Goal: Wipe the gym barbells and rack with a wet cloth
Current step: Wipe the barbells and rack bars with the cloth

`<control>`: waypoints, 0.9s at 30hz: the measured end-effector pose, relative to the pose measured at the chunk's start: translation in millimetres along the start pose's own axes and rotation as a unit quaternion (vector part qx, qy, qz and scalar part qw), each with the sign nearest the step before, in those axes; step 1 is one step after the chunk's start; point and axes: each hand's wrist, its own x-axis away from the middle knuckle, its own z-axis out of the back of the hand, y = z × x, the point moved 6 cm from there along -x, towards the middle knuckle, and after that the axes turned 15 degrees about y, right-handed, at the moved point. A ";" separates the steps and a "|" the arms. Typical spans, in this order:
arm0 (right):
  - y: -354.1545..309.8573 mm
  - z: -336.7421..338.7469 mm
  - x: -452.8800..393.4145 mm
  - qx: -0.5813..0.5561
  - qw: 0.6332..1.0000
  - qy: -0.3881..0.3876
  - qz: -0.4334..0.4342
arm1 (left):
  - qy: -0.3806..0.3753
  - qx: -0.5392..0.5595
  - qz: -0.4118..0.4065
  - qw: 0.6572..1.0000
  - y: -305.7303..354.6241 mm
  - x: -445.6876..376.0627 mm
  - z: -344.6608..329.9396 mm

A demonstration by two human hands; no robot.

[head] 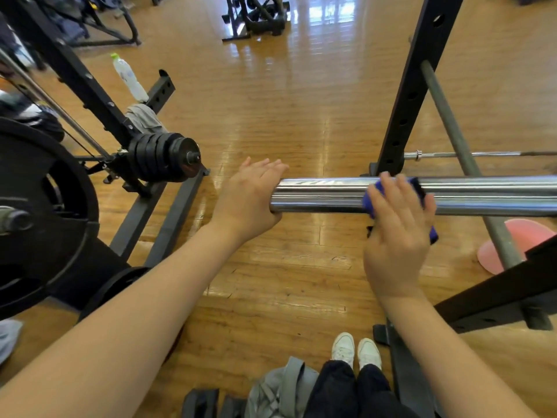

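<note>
A shiny chrome barbell sleeve (325,195) runs level from the middle of the view to the right edge. My left hand (247,200) cups the sleeve's free end, palm against it and fingers over the top. My right hand (398,233) presses a blue cloth (372,200) onto the sleeve, fingers spread over the bar. The cloth wraps round the bar and hangs a little below it. A black rack upright (413,86) with holes rises just behind the bar on the right.
Another rack (75,73) at left carries a stack of small black plates (164,156) and a large plate (36,212). A plastic bottle (129,76) and grey towel (141,117) rest on it. A pink disc (524,236) lies right. A grey bag (280,390) sits by my white shoes (355,351).
</note>
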 end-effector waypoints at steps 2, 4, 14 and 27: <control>-3.7 -3.3 6.3 -0.034 0.996 -0.047 0.073 | -0.002 0.002 0.000 1.000 0.4 -0.1 0.2; 10.5 5.8 6.1 -0.043 0.990 -0.065 0.114 | 0.000 0.003 -0.002 1.000 0.9 0.0 0.3; -2.2 0.0 7.6 -0.010 0.999 -0.009 0.050 | -0.003 0.008 0.005 1.000 0.2 0.7 0.3; -7.1 -2.8 12.7 -0.033 0.997 -0.040 0.062 | -0.013 -0.002 0.007 1.000 0.0 0.7 0.9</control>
